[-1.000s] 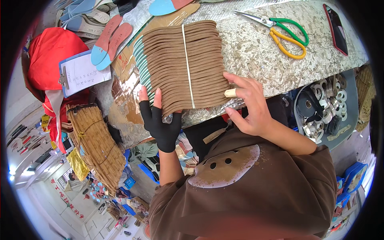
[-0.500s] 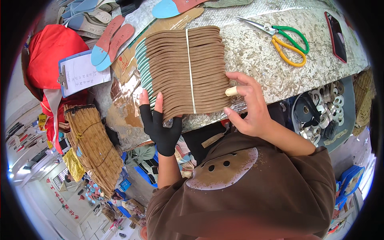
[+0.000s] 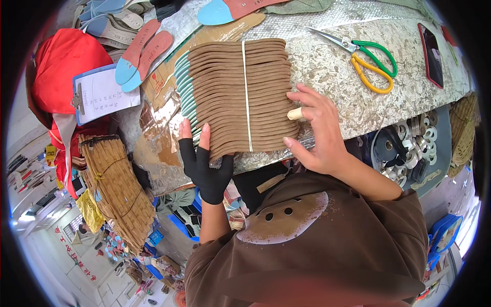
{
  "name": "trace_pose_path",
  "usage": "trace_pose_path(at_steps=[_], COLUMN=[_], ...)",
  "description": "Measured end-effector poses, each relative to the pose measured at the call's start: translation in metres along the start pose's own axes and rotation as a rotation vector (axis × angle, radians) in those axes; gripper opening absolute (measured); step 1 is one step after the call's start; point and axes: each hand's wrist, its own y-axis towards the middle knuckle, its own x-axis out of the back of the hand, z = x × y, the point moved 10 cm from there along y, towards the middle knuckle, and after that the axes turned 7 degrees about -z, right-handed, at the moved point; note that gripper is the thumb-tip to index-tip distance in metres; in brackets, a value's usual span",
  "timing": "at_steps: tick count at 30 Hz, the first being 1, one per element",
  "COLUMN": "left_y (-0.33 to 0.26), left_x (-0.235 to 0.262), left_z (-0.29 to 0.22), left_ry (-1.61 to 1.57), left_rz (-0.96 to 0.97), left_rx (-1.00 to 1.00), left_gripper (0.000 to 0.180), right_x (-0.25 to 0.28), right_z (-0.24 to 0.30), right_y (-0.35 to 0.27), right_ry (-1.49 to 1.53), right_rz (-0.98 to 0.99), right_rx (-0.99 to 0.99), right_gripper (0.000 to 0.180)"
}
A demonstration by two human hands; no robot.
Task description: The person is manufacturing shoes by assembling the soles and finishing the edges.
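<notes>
A bundle of brown insoles (image 3: 220,92), stacked on edge with pale green undersides showing at its left end, lies on the worktable. A white band (image 3: 246,87) runs round its middle. My left hand (image 3: 207,171), in a black fingerless glove, grips the bundle's near left corner, two bare fingertips against the left end and the thumb along the near side. At the right end is my right hand (image 3: 319,130), fingers spread and thumb apart, its tips at or just touching the brown edges. One of its fingers wears a beige wrap (image 3: 295,114).
Scissors (image 3: 365,59) with green and yellow handles lie far right, beside a phone (image 3: 432,56). Red-and-blue insoles (image 3: 148,56) and a clipboard (image 3: 105,94) are at left. Below the table edge, a grey bin (image 3: 444,138) holds tape rolls. A bamboo-slat bundle (image 3: 120,187) stands lower left.
The whole view has shifted slightly, so the table things sit a little lower. My right fingers have spread a bit more at the bundle's right end. My left hand keeps its place at the corner.
</notes>
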Motion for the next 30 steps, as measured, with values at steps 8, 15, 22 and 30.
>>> trace_pose_path(at_steps=[8, 15, 22, 30], left_y=[-0.001, 0.001, 0.0, 0.001], left_x=[-0.002, -0.004, -0.003, -0.004], left_z=[0.0, -0.002, -0.001, -0.002], left_ry=[0.012, 0.021, 0.018, 0.036], left_rz=[-0.001, 0.031, 0.009, 0.033], left_rx=[-0.007, -0.031, -0.019, -0.04], left_gripper=[0.074, 0.074, 0.074, 0.072], right_x=[-0.002, -0.002, -0.003, -0.005], right_z=[-0.004, -0.005, -0.007, -0.006], right_y=[0.002, 0.007, 0.011, 0.016], right_ry=[0.039, -0.008, -0.044, -0.028], right_rz=[-0.01, -0.033, -0.002, 0.002], right_rx=[-0.005, 0.009, 0.016, 0.02], right_gripper=[0.045, 0.048, 0.049, 0.052])
